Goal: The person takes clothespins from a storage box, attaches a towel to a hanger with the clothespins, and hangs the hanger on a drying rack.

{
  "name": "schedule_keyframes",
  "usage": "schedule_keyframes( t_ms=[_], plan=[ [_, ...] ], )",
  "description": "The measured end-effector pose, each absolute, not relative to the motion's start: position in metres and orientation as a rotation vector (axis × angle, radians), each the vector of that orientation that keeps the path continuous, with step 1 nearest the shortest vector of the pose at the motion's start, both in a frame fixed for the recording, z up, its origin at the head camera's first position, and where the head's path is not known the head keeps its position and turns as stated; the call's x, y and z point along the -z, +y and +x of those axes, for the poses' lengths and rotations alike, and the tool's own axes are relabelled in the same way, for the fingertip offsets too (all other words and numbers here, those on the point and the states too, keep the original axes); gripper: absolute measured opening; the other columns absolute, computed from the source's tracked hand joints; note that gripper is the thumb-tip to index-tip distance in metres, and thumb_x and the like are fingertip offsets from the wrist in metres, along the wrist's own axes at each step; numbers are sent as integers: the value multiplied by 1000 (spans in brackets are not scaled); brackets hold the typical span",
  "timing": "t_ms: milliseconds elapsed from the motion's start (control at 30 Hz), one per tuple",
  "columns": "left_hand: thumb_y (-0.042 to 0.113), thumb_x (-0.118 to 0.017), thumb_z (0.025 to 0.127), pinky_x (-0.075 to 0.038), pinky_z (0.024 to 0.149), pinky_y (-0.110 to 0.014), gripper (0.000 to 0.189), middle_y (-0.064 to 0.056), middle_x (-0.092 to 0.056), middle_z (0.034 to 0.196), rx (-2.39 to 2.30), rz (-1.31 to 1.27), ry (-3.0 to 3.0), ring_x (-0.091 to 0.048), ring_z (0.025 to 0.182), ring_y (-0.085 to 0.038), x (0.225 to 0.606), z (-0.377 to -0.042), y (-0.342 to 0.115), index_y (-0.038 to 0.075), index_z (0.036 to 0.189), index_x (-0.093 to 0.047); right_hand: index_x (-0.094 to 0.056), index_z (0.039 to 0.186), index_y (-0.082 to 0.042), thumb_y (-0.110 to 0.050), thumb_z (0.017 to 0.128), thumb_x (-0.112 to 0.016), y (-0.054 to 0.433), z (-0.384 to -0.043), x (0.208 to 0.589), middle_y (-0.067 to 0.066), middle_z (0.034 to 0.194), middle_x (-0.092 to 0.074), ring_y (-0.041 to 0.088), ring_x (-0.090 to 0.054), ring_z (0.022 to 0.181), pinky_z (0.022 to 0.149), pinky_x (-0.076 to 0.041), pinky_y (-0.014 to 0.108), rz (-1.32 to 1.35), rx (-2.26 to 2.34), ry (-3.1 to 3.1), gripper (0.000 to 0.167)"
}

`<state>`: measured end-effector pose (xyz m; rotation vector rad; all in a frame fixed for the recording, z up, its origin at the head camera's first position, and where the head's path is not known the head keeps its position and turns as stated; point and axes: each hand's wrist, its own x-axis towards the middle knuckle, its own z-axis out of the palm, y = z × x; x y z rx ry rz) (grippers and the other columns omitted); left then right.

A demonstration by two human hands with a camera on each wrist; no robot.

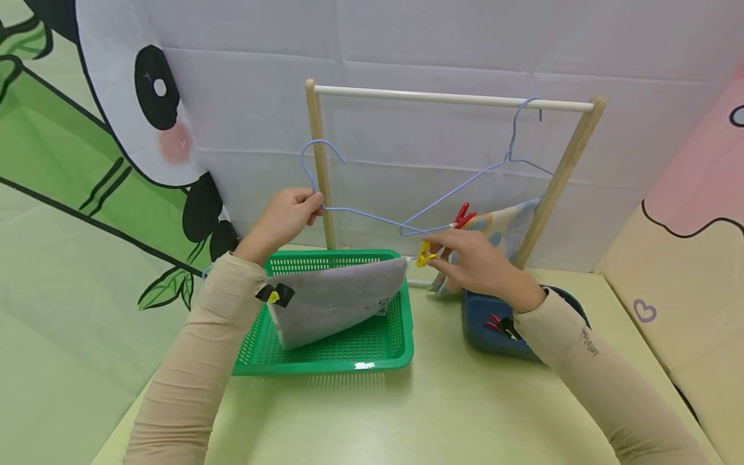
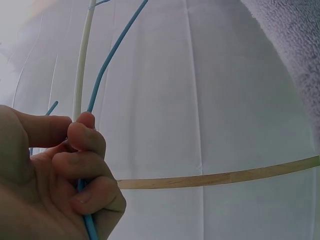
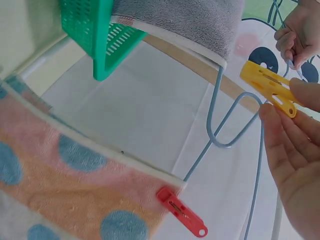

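Observation:
My left hand (image 1: 289, 216) grips a blue wire hanger (image 1: 372, 216) just below its hook; the left wrist view shows the fingers curled round the wire. A grey towel (image 1: 340, 297) hangs folded over the hanger's lower bar, above a green basket (image 1: 401, 332). Between thumb and fingertips, my right hand (image 1: 473, 261) pinches a yellow clothespin (image 3: 270, 87). That clothespin is beside the hanger's right end, close to the towel's corner, its fingertips right at the wire. In the right wrist view, the towel's pale edge (image 3: 170, 37) reaches the hanger's bend.
Behind stands a rack with a white rail (image 1: 418, 95) and wooden posts. A second blue hanger (image 1: 465, 192) hangs there, bearing a spotted towel (image 3: 80, 185) with a red clothespin (image 3: 181, 212). At right, a dark blue tray (image 1: 485, 332) holds more clothespins (image 1: 501, 325).

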<state>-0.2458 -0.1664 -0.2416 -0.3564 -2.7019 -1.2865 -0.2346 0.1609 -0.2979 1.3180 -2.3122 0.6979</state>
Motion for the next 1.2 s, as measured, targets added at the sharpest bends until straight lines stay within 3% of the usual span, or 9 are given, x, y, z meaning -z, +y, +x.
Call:
schedule_keyframes(
  t_ms=[500, 733, 1033, 1200],
  plan=[
    [25, -45, 102, -32, 62, -33, 35, -6, -52, 65, 1260, -381, -2693, -44, 69, -23, 242, -246, -164, 4, 79, -60, -69, 101, 0, -4, 76, -79, 142, -244, 294, 8, 90, -69, 14, -64, 73, 66, -53, 32, 1324, -783, -2360, 28],
    [26, -44, 102, -32, 61, -33, 36, -8, -52, 67, 1263, -381, -2700, -42, 67, -23, 246, -246, -164, 4, 80, -60, -72, 94, 0, -3, 74, -79, 139, -248, 297, 7, 85, -70, 12, -63, 70, 63, -51, 25, 1299, -807, -2354, 21],
    [26, -45, 102, -32, 61, -34, 35, -14, -54, 72, 1258, -380, -2711, -42, 67, -23, 249, -248, -164, 4, 81, -61, -74, 91, -2, -4, 76, -78, 136, -253, 298, 5, 84, -71, 10, -65, 66, 58, -51, 22, 1318, -879, -2347, 16],
    [27, -44, 102, -32, 62, -34, 35, -10, -53, 70, 1246, -389, -2716, -42, 67, -23, 248, -246, -162, 4, 82, -61, -75, 92, -3, -4, 77, -77, 132, -251, 297, 5, 86, -71, 9, -65, 66, 58, -50, 21, 1307, -888, -2400, 15]
  ],
)
